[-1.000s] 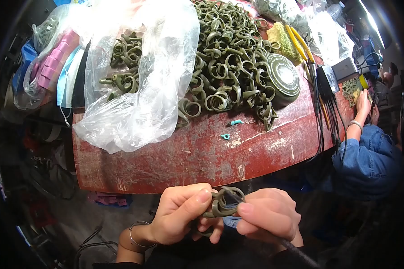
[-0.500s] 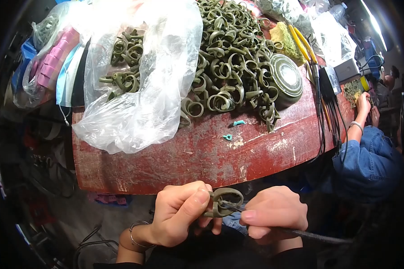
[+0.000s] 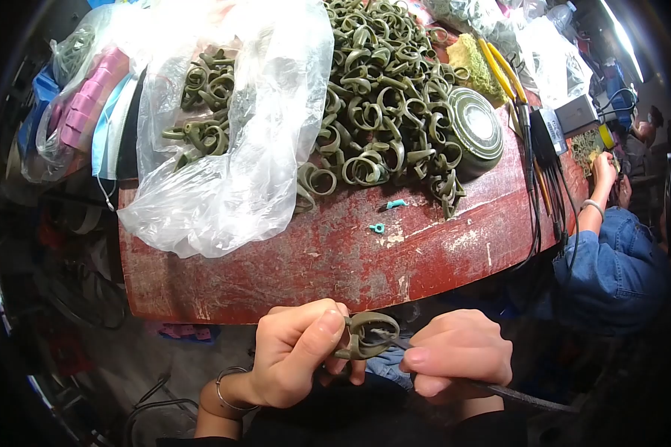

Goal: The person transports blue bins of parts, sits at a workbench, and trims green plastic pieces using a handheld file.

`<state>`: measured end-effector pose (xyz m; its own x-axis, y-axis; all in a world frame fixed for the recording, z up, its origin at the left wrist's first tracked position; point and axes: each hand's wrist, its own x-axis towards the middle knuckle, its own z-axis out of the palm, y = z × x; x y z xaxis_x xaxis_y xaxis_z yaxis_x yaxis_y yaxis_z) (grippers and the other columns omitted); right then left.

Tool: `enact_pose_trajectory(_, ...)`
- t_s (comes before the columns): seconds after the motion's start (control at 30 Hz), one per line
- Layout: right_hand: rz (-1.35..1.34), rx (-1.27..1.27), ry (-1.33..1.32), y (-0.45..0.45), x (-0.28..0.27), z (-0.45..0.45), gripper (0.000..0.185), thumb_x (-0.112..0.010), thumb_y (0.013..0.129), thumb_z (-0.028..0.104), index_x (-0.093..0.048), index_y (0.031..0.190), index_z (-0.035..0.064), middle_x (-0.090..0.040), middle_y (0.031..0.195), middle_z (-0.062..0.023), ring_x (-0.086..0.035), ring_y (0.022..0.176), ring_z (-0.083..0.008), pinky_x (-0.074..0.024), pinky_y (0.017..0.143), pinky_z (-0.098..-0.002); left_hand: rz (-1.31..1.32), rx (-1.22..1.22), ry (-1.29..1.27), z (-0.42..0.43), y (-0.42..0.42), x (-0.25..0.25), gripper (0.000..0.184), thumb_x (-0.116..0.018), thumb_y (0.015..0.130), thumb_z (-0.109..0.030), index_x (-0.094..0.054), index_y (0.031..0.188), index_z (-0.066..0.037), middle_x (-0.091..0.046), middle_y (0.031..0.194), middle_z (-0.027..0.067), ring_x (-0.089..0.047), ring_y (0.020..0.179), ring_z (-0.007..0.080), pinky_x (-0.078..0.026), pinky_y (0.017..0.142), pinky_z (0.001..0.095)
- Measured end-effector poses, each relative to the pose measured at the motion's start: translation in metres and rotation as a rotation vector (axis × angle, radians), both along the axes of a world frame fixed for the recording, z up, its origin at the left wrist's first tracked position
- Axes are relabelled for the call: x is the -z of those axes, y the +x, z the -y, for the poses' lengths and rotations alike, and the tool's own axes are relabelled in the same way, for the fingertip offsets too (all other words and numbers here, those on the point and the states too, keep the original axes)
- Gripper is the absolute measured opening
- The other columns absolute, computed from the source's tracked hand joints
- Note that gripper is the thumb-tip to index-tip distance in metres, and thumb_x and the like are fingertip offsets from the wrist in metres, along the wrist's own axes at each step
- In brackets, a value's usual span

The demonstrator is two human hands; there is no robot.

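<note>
My left hand (image 3: pixel 294 354) is closed, with thumb and fingers pinching a dark green ring-shaped piece (image 3: pixel 356 339) just off the table's near edge. In my right hand (image 3: pixel 458 354), fingers are wrapped round a slim dark rod-shaped tool (image 3: pixel 529 397). Its thin front end points left into the ring's opening; whether it touches the inner wall is unclear. The tool's back end sticks out to the lower right. Beyond my hands, a large heap of similar green rings (image 3: pixel 373 170) lies on the red worn table (image 3: pixel 313 261).
A clear plastic bag (image 3: pixel 224 216) with more rings lies left of the heap. Two teal bits (image 3: pixel 397 203) sit in front. To the right are a round green container (image 3: pixel 477 128), a yellow-green sponge (image 3: pixel 473 67), yellow-handled pliers (image 3: pixel 503 71) and cables. Another person's hand (image 3: pixel 604 170) works far right.
The ring in my left hand has tilted and shifted slightly left. The tool's back end has dipped a little, and its front end shows less inside the ring. My right hand has barely moved.
</note>
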<state>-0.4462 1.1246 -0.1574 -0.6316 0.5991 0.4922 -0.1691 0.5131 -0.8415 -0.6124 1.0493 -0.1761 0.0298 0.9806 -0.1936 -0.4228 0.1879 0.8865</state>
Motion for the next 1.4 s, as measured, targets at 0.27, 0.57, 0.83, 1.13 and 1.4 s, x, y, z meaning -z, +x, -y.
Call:
enact_pose_trajectory(0.27,0.034,0.278,0.318,-0.003,0.014,0.01,0.022,-0.065,0.076,0.009,-0.053,0.092,0.0004,-0.059,0.062,-0.0071,-0.057,0.048,-0.0168,-0.0449,0.041,-0.0247,0.026,-0.063,-0.025,0.003,0.004,0.001,0.034,-0.034,0.094,-0.016,-0.048,0.068,0.001,-0.052,0.055,0.0061,-0.052,0.048,0.0092,-0.037,0.04,0.0206)
enact_pose_trajectory(0.57,0.02,0.198,0.392,-0.003,0.02,0.008,0.025,-0.067,0.07,0.0,-0.059,0.092,-0.008,-0.062,0.069,-0.0102,-0.058,0.049,-0.017,-0.0447,0.04,-0.0234,-0.216,-0.111,0.002,0.001,0.008,-0.006,0.038,-0.037,0.092,-0.021,-0.046,0.062,0.0,-0.05,0.052,0.0062,-0.051,0.043,0.0122,-0.037,0.038,0.0235)
enact_pose_trajectory(0.83,0.093,0.217,0.149,-0.002,0.014,0.005,0.015,-0.06,0.083,0.015,-0.056,0.091,0.0033,-0.059,0.058,-0.0054,-0.058,0.048,-0.0164,-0.0447,0.044,-0.0253,-0.024,-0.159,-0.066,0.001,0.01,0.0,0.035,-0.037,0.093,-0.015,-0.048,0.064,-0.001,-0.052,0.053,0.0043,-0.049,0.044,0.0066,-0.036,0.039,0.0201)
enact_pose_trajectory(1.13,0.096,0.141,0.213,0.003,0.017,-0.007,0.029,-0.066,0.07,-0.003,-0.058,0.099,-0.0078,-0.06,0.063,-0.0081,-0.058,0.051,-0.0177,-0.0463,0.045,-0.026,0.002,-0.173,-0.132,0.0,0.008,0.0,0.033,-0.039,0.092,-0.016,-0.049,0.065,-0.001,-0.047,0.051,0.0023,-0.052,0.046,0.0088,-0.036,0.038,0.0206)
enact_pose_trajectory(1.4,0.268,0.13,0.46,-0.011,0.011,-0.021,0.035,-0.069,0.061,0.0,-0.065,0.096,0.0026,-0.056,0.078,-0.0056,-0.052,0.06,-0.0141,-0.0454,0.049,-0.0216,0.069,-0.047,-0.181,-0.018,-0.013,-0.004,0.04,-0.04,0.092,-0.027,-0.047,0.063,-0.001,-0.045,0.05,0.0032,-0.054,0.043,0.0144,-0.032,0.034,0.0201)
